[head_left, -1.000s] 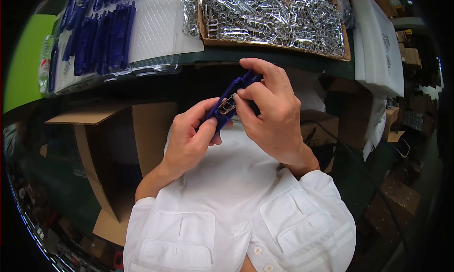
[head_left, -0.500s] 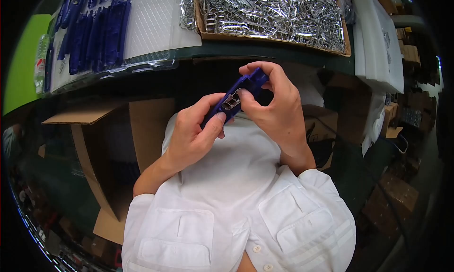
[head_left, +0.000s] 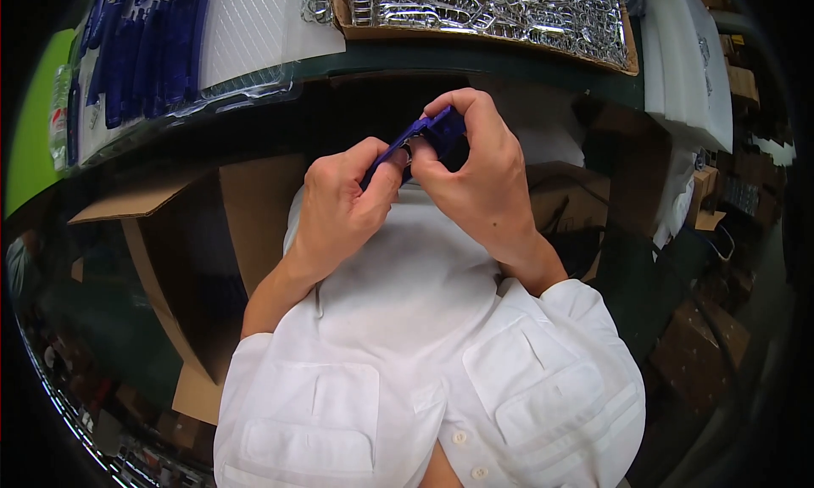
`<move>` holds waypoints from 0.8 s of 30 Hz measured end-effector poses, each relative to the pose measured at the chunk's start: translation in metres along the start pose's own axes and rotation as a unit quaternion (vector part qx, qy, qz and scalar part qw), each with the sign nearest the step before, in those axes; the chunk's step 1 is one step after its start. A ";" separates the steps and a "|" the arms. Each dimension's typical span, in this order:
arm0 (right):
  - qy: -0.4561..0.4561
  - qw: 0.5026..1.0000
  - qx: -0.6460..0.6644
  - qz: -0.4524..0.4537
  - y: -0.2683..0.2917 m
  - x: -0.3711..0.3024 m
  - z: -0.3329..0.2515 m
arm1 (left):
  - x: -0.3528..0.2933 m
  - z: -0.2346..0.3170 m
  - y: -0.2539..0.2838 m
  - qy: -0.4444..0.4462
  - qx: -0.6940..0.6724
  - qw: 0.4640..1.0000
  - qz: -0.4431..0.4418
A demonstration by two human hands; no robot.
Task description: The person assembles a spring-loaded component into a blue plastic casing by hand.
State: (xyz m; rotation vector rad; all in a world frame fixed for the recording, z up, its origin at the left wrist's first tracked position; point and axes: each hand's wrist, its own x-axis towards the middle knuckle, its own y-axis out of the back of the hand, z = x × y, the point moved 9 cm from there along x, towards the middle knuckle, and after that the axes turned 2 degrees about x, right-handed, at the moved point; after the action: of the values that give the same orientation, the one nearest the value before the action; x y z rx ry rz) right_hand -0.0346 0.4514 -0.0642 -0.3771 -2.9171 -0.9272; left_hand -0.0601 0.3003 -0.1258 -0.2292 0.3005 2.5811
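Observation:
Both my hands hold a long dark blue plastic part (head_left: 448, 127) in front of my chest, slanted with its right end higher. My left hand (head_left: 346, 189) pinches the lower left end, thumb on the near side. At the upper right end, my right hand (head_left: 485, 176) is closed round the part, with its thumb pressed in toward the middle. A small shiny metal wire piece (head_left: 409, 147) sits in the part between the two thumbs, which mostly cover it.
Ahead on the green-edged bench stands a cardboard box of metal wire clips (head_left: 483, 6). Left of it, more blue parts (head_left: 153, 60) lie by a clear plastic tray (head_left: 248, 43) and a bottle (head_left: 58, 119). White foam sheets (head_left: 691, 68) stand at right; an open carton (head_left: 157, 259) is below left.
Both hands have moved slightly up and left with the blue part. The part has tilted, so less of its inside and metal piece shows. The bench has shifted upward in view.

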 end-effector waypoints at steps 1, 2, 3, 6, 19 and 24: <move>-0.006 1.000 0.001 -0.002 -0.003 0.000 0.003 | 0.001 -0.001 0.001 -0.014 -0.002 1.000 0.010; 0.003 1.000 -0.008 0.010 -0.003 0.000 0.004 | 0.002 -0.001 0.002 -0.028 -0.003 0.999 0.020; 0.011 1.000 -0.017 0.023 -0.003 0.001 0.005 | 0.005 -0.005 0.002 -0.012 -0.005 1.000 0.018; 0.011 0.999 -0.028 0.024 -0.012 0.007 0.015 | 0.012 -0.014 0.004 0.001 0.021 0.999 0.030; 0.107 0.978 0.179 -0.002 0.039 0.004 -0.011 | -0.019 0.062 0.031 -0.175 0.072 0.980 -0.061; 0.172 0.980 0.095 0.024 0.051 -0.001 -0.028 | -0.035 0.089 0.040 -0.289 0.171 0.940 0.061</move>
State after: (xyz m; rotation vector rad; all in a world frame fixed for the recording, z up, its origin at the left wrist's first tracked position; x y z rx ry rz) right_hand -0.0218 0.4754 -0.0125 -0.2464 -2.6349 -0.6269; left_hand -0.0602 0.2731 -0.0258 0.6790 0.5405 2.5192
